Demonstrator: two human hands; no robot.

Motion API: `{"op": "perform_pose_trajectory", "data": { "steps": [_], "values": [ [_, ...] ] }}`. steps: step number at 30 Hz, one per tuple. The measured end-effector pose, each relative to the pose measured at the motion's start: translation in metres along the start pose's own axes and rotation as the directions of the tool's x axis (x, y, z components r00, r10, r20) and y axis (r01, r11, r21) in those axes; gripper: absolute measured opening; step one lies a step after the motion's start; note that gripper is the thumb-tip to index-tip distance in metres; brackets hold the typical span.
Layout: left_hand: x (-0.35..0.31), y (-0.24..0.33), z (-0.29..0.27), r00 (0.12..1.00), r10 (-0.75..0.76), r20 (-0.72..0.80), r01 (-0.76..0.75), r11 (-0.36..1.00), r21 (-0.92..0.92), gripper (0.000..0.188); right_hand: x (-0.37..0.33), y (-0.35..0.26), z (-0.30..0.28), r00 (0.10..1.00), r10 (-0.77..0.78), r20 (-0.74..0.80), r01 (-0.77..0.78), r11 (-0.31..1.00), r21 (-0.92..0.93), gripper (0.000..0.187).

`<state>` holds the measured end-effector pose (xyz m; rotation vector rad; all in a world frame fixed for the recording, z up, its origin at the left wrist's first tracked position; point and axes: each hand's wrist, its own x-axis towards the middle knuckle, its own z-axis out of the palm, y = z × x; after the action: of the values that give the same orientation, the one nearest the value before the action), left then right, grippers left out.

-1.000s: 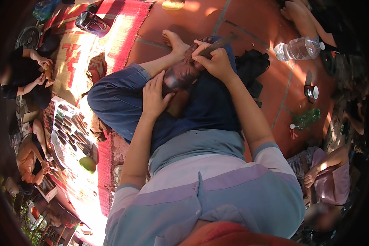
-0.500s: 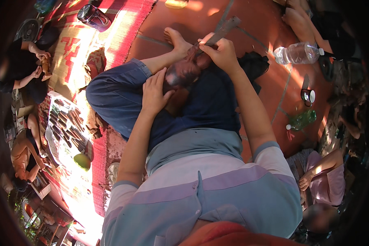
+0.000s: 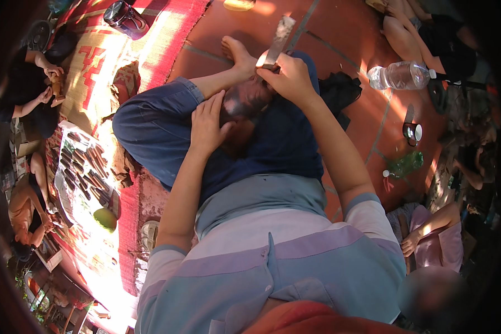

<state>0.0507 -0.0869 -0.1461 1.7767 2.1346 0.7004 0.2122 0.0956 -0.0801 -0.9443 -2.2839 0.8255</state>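
Note:
In my lap lies a rounded, dark brown piece with a smooth, shiny surface, which looks like carved wood. My left hand grips its left side, fingers laid along it and thumb across its near edge. My right hand is closed around a flat, straight grey-brown strip, whose free end points up and away from me. The strip's lower end is at the far side of the brown piece; whether the two touch, I cannot tell. My crossed legs, in blue trousers, support the piece.
A red mat at left bears a dark flask, a white sheet with several carving tools, and a green round fruit. On the right tiles are a clear bottle, a cup and a green bottle. Other people sit around.
My right hand has moved slightly left and nearer the brown piece's far end. The strip has turned more upright and now shows a lighter face. My left hand stays on the piece.

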Motion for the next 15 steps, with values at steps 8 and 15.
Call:
{"op": "perform_pose_trajectory", "data": {
  "steps": [8, 15],
  "values": [
    [-0.001, -0.001, 0.001, 1.0, 0.008, 0.0, -0.008, 1.0, 0.009, 0.087, -0.003, 0.004, 0.003, 0.999, 0.015, -0.039, -0.009, 0.989, 0.151, 0.013],
    [-0.001, -0.003, 0.003, 1.0, 0.02, 0.006, -0.02, 1.0, 0.016, 0.089, 0.014, 0.02, -0.008, 0.998, -0.01, -0.058, 0.019, 0.986, 0.164, 0.01]
  ]
}}
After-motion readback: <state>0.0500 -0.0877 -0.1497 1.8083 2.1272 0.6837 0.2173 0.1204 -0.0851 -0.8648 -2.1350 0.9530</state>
